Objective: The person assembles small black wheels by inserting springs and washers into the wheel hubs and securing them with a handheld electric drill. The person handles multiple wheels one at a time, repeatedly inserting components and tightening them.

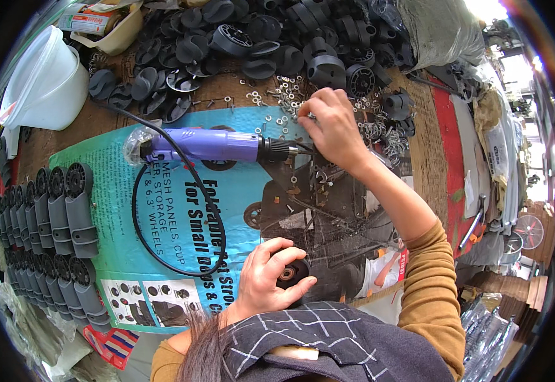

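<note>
Near the front middle, my left hand (270,275) is closed around a round black plastic part (298,270). A copper-coloured ring shows at the part's centre, and its lower side is hidden. Farther off, my right hand (333,127) reaches into scattered small washers and screws (285,95), its thumb and fingers bent toward each other. Whatever may be between those fingertips is too small to make out. Just left of it lies a purple electric screwdriver (217,145) with a black chuck pointing right. Metal springs (379,130) lie right of this hand.
Loose black plastic parts (252,38) are heaped at the back. Rows of grey wheel holders (81,219) stand at the left. A white bucket (58,86) is at the far left. The screwdriver's black cable (139,229) loops over the printed cardboard (118,191).
</note>
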Motion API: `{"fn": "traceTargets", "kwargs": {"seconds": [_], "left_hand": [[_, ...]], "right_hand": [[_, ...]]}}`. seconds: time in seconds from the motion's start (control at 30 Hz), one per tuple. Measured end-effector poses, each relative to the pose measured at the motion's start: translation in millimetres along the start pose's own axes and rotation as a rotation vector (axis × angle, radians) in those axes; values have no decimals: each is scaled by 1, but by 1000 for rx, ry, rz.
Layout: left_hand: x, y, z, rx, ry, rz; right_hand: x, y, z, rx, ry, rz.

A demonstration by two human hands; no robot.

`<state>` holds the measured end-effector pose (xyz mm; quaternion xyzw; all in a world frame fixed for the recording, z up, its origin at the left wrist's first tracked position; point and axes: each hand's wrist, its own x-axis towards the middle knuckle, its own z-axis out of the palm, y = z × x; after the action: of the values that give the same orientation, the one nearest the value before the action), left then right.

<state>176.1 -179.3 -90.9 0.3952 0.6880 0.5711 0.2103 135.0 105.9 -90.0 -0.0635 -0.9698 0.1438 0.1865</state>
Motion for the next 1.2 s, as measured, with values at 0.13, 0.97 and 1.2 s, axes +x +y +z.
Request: {"fn": "traceTargets", "kwargs": {"seconds": [0.13, 0.97, 1.2], "left_hand": [[0, 0, 0, 14, -2, 1], [0, 1, 2, 4, 0, 19], [0, 5, 2, 40, 17, -7]], "right_hand": [[-5, 4, 4, -15, -2, -49], [-6, 56, -153, -321, 924, 487], [2, 6, 23, 192, 40, -143]]}}
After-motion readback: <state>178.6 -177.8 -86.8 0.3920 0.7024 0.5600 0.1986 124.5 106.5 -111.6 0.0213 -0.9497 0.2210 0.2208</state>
